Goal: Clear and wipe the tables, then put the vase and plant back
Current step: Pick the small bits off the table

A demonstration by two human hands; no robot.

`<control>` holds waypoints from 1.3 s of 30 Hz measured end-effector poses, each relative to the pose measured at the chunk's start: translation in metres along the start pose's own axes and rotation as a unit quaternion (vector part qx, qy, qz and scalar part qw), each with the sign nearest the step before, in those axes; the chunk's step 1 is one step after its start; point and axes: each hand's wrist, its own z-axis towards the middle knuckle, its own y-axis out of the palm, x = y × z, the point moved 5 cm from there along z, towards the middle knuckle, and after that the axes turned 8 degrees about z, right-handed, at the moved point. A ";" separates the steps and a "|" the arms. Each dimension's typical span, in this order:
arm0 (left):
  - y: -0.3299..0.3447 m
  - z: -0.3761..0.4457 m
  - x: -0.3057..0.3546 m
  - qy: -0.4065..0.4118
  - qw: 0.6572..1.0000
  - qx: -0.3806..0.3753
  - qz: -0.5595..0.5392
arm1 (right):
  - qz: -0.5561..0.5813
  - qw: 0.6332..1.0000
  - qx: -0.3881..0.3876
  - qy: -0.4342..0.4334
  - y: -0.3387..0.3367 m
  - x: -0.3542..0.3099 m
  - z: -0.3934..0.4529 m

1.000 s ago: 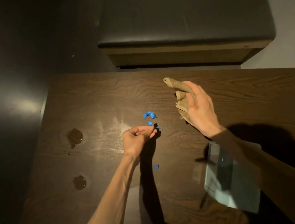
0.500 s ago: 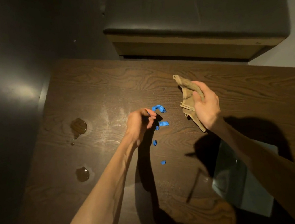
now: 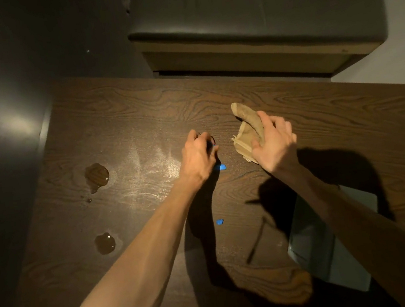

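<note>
Left hand [image 3: 198,157] curled over blue scraps [image 3: 222,167] on the table [image 3: 321,121], contents hidden; right hand [image 3: 274,143] grips tan cloth [image 3: 248,127]. No legible writing.

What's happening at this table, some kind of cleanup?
Yes. A person is clearing a dark wooden table. The left hand has its fingers curled over small blue scraps, apparently picking them up; two bright blue scraps lie loose nearby. The right hand holds a crumpled tan cloth. Two brownish liquid puddles remain unwiped.
</note>
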 end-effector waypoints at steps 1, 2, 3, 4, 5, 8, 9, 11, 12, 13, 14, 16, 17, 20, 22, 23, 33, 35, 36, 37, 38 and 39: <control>0.000 0.000 -0.002 0.005 1.000 0.001 0.010 | -0.015 0.999 0.035 -0.027 -0.005 -0.006 -0.005; 0.000 0.000 -0.004 -0.005 1.000 0.002 0.005 | -0.026 0.996 0.067 -0.061 -0.009 -0.014 -0.011; -0.004 0.000 -0.010 -0.034 0.999 0.004 -0.027 | -0.031 0.991 0.082 -0.098 -0.010 -0.022 -0.017; -0.007 -0.002 -0.017 -0.086 0.992 0.000 -0.094 | -0.023 0.989 0.063 -0.133 -0.005 -0.030 -0.023; -0.009 -0.006 -0.023 -0.143 0.972 -0.010 -0.184 | 0.003 0.988 0.010 -0.152 0.004 -0.036 -0.027; -0.011 -0.024 -0.039 -0.248 0.887 -0.041 -0.387 | 0.046 0.975 -0.190 -0.108 0.044 -0.044 -0.039; -0.011 -0.030 -0.044 -0.264 0.868 -0.050 -0.418 | 0.037 0.973 -0.212 -0.088 0.053 -0.044 -0.042; -0.013 -0.042 -0.049 -0.279 0.837 -0.069 -0.466 | 0.037 0.977 -0.197 -0.071 0.062 -0.045 -0.045; -0.014 -0.048 -0.049 -0.278 0.825 -0.077 -0.486 | 0.039 0.979 -0.185 -0.072 0.064 -0.046 -0.046; -0.016 -0.054 -0.050 -0.275 0.816 -0.084 -0.502 | 0.037 0.980 -0.178 -0.076 0.066 -0.046 -0.048; -0.018 -0.061 -0.049 -0.271 0.808 -0.090 -0.515 | 0.038 0.981 -0.176 -0.078 0.067 -0.046 -0.050; -0.020 -0.074 -0.052 -0.270 0.796 -0.091 -0.534 | 0.060 0.982 -0.161 -0.077 0.068 -0.046 -0.052; -0.020 -0.079 -0.055 -0.275 0.792 -0.089 -0.538 | 0.078 0.982 -0.152 -0.078 0.067 -0.047 -0.052; -0.021 -0.092 -0.059 -0.279 0.811 -0.104 -0.504 | 0.093 0.978 -0.158 -0.097 0.068 -0.054 -0.055; -0.020 -0.100 -0.058 -0.274 0.860 -0.114 -0.415 | 0.083 0.973 -0.190 -0.103 0.072 -0.059 -0.056; -0.019 -0.104 -0.058 -0.268 0.884 -0.116 -0.365 | 0.072 0.972 -0.197 -0.110 0.074 -0.061 -0.057; 0.001 -0.108 -0.035 -0.105 0.990 -0.097 0.010 | 0.092 0.985 -0.148 -0.020 0.064 -0.036 -0.090; 0.001 -0.109 -0.039 -0.158 0.982 -0.092 -0.046 | 0.089 0.979 -0.185 0.013 0.069 -0.028 -0.104; 0.000 -0.111 -0.044 -0.199 0.970 -0.087 -0.106 | 0.083 0.973 -0.215 0.030 0.073 -0.025 -0.112; -0.002 -0.113 -0.047 -0.238 0.952 -0.087 -0.171 | 0.083 0.964 -0.248 0.053 0.080 -0.021 -0.120; -0.004 -0.116 -0.049 -0.266 0.932 -0.089 -0.231 | 0.093 0.953 -0.277 0.076 0.084 -0.020 -0.130; -0.005 -0.120 -0.052 -0.287 0.910 -0.093 -0.283 | 0.111 0.945 -0.293 0.092 0.089 -0.019 -0.139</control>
